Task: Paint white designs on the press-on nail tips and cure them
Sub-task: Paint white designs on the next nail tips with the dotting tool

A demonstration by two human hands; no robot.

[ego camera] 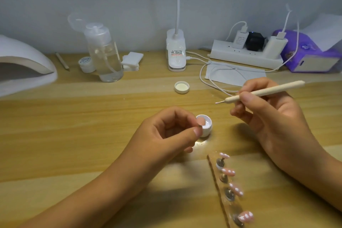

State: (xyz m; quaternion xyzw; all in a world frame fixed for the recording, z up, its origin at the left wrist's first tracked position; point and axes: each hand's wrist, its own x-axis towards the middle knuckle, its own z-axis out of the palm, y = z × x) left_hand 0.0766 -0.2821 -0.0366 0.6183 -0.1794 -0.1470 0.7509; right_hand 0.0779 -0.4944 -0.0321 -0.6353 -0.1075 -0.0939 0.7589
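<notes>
My left hand (pixel 166 131) pinches a pink nail tip (pixel 256 122) on a small stand between thumb and forefinger, right in front of the open white gel pot (pixel 206 126). A cream dotting pen (pixel 262 92) is gripped by my right hand (pixel 268 114), its thin tip pointing left above the pot. Near the front right lies a clear holder strip (pixel 224 189) with several pink nail tips (pixel 235 189) on metal stands, each with white marks.
A white curing lamp (pixel 22 65) stands at the far left. Behind are a clear pump bottle (pixel 103 52), a small jar (pixel 86 63), cotton pads (pixel 132 60), a clip lamp base (pixel 175 52), a power strip (pixel 246 53), cables, a purple tissue pack (pixel 311 53) and the pot's lid (pixel 182 87).
</notes>
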